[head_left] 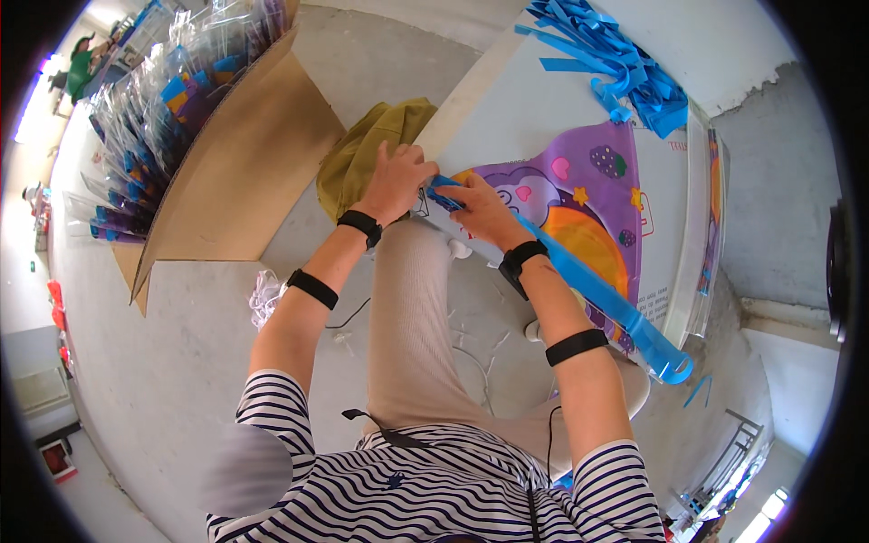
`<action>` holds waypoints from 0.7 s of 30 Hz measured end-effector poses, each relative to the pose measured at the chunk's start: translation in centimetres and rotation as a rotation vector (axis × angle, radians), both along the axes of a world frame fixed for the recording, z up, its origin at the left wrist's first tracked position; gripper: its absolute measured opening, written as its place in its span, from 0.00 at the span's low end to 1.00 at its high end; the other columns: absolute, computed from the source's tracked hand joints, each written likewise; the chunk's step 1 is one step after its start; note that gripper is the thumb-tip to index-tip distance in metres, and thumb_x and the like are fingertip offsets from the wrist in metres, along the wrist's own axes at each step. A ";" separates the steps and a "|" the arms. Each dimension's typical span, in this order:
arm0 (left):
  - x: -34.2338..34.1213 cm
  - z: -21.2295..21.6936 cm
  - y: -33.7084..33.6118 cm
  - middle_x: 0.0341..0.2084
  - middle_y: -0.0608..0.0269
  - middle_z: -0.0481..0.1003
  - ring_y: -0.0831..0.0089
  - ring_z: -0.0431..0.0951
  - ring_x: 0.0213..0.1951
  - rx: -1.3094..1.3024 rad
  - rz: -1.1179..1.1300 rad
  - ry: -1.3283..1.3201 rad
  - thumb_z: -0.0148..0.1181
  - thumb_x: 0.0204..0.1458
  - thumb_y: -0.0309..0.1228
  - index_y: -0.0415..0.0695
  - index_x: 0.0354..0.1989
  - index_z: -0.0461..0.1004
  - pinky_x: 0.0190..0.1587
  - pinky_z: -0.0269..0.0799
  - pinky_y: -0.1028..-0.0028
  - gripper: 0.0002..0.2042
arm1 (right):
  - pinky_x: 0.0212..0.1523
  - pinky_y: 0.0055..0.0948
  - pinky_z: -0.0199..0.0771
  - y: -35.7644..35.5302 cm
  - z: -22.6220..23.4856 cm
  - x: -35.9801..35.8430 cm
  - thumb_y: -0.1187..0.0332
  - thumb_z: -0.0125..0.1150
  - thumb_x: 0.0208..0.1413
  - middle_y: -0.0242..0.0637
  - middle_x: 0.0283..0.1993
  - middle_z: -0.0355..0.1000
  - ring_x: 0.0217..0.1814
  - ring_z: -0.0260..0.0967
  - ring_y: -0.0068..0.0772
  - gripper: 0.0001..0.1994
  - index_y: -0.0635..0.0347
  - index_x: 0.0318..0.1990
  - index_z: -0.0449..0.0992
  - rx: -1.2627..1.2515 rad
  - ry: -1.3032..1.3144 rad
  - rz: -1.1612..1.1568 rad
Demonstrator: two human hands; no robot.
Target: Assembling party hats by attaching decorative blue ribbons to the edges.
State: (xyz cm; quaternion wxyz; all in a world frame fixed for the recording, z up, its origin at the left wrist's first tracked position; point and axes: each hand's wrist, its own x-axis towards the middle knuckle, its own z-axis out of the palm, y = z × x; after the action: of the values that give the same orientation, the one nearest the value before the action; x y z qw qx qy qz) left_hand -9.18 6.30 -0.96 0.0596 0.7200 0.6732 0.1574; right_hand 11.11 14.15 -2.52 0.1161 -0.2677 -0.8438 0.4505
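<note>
My left hand [396, 181] and my right hand [482, 208] meet at the near corner of a purple printed plastic bag [579, 204] lying on a white table [516, 109]. Both hands pinch the end of a long blue plastic strip [597, 294], which runs along the bag's near edge and ends in a hook shape at the lower right. Black bands sit on both wrists and forearms.
A heap of loose blue strips [615, 59] lies at the table's far side. A stack of clear-wrapped bags [701, 226] lies right of the purple one. An olive cloth [362, 149] hangs off the table. A cardboard box [244, 163] full of packed bags stands on the floor to the left.
</note>
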 end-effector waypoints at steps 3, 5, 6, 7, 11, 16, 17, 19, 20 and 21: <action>1.3 0.2 -0.7 0.34 0.62 0.73 0.61 0.74 0.49 0.233 0.001 -0.033 0.60 0.45 0.16 0.49 0.40 0.79 0.59 0.64 0.47 0.15 | 0.36 0.35 0.84 0.4 -1.1 0.4 0.81 0.61 0.47 0.43 0.50 0.66 0.49 0.73 0.46 0.27 0.47 0.57 0.81 0.100 0.085 0.024; 2.5 1.0 -1.9 0.36 0.58 0.76 0.57 0.76 0.45 0.184 -0.067 -0.114 0.60 0.44 0.16 0.45 0.41 0.79 0.52 0.69 0.56 0.15 | 0.33 0.33 0.82 0.3 -1.0 0.3 0.82 0.61 0.47 0.42 0.48 0.66 0.46 0.74 0.45 0.26 0.49 0.56 0.81 0.244 0.112 0.037; 3.0 0.7 -2.1 0.36 0.58 0.76 0.57 0.76 0.45 0.182 -0.070 -0.115 0.60 0.44 0.16 0.45 0.41 0.79 0.52 0.69 0.56 0.15 | 0.33 0.33 0.82 0.3 -0.8 0.5 0.82 0.61 0.47 0.42 0.48 0.66 0.46 0.74 0.45 0.26 0.49 0.56 0.81 0.242 0.111 0.034; 3.2 0.4 -2.5 0.38 0.57 0.76 0.56 0.76 0.44 0.198 -0.040 -0.167 0.60 0.44 0.16 0.45 0.41 0.79 0.50 0.70 0.59 0.15 | 0.32 0.33 0.81 0.2 -0.5 0.3 0.82 0.62 0.47 0.41 0.46 0.66 0.44 0.74 0.43 0.26 0.49 0.56 0.81 0.088 0.066 -0.003; 3.0 0.0 -3.0 0.42 0.59 0.78 0.57 0.77 0.47 0.133 0.028 -0.261 0.59 0.46 0.16 0.46 0.42 0.79 0.56 0.69 0.55 0.15 | 0.29 0.33 0.80 0.1 0.1 0.0 0.83 0.63 0.46 0.40 0.43 0.65 0.38 0.74 0.37 0.26 0.55 0.56 0.79 -0.162 0.060 -0.048; 3.4 -0.9 -3.9 0.43 0.65 0.77 0.62 0.75 0.55 0.161 -0.023 0.011 0.60 0.47 0.17 0.48 0.42 0.79 0.68 0.57 0.44 0.15 | 0.30 0.34 0.80 0.5 -0.8 0.4 0.82 0.64 0.45 0.39 0.41 0.66 0.35 0.73 0.36 0.26 0.60 0.55 0.76 -0.154 0.116 -0.062; 3.5 -1.1 -3.9 0.44 0.66 0.76 0.64 0.74 0.57 0.155 -0.023 0.018 0.60 0.47 0.18 0.49 0.43 0.79 0.71 0.52 0.41 0.15 | 0.31 0.34 0.80 0.6 -1.0 0.4 0.82 0.64 0.44 0.38 0.40 0.68 0.33 0.73 0.35 0.26 0.61 0.55 0.75 -0.114 0.133 -0.055; 3.5 -1.4 -3.9 0.44 0.66 0.76 0.64 0.75 0.56 0.157 -0.021 0.028 0.60 0.47 0.18 0.50 0.43 0.79 0.71 0.52 0.41 0.15 | 0.33 0.34 0.79 0.7 -1.1 0.5 0.81 0.64 0.44 0.37 0.39 0.70 0.34 0.73 0.35 0.25 0.61 0.54 0.76 -0.143 0.147 -0.069; 3.5 -1.4 -3.9 0.45 0.66 0.76 0.64 0.75 0.55 0.160 -0.019 0.038 0.60 0.47 0.19 0.50 0.42 0.79 0.71 0.52 0.41 0.15 | 0.35 0.33 0.79 0.7 -1.1 0.6 0.80 0.64 0.44 0.37 0.38 0.72 0.34 0.74 0.35 0.24 0.61 0.53 0.77 -0.170 0.160 -0.082; 3.5 -1.5 -3.9 0.45 0.66 0.76 0.64 0.75 0.55 0.158 -0.019 0.037 0.60 0.47 0.19 0.50 0.42 0.79 0.71 0.52 0.41 0.15 | 0.35 0.33 0.79 0.8 -1.0 0.6 0.80 0.64 0.44 0.37 0.38 0.72 0.34 0.74 0.35 0.24 0.61 0.53 0.77 -0.171 0.159 -0.083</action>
State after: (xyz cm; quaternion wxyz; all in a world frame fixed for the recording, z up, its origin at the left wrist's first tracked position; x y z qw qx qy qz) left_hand -5.70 2.40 -2.44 -0.0084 0.7317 0.6527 0.1964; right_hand 11.75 14.92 -3.50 0.1781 -0.2747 -0.7785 0.5355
